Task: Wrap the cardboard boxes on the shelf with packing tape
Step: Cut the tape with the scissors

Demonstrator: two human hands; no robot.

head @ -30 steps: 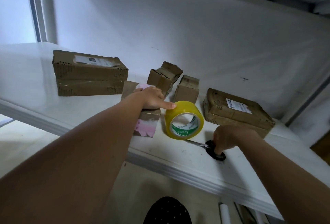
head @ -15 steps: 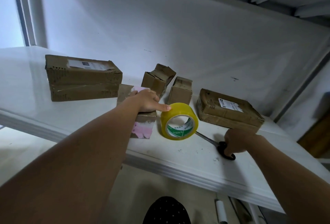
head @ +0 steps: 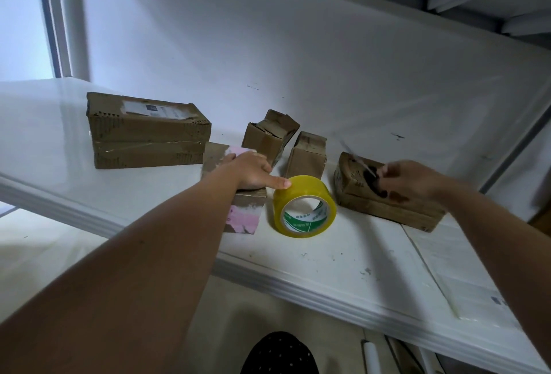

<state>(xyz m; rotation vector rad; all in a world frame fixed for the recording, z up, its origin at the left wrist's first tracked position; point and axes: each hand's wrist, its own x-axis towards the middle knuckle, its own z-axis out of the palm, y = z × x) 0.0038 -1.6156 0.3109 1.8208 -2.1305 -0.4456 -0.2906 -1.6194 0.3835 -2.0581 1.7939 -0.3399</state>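
On the white shelf, the left hand presses flat on the pink-patched box, forefinger touching the tape roll beside it, while the right hand grips blurred scissors; the box looks light, stiff, best held by its sides.

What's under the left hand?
The left hand rests on a pink-and-brown box, index fingertip touching the yellow tape roll. The box top beneath the palm is hidden.
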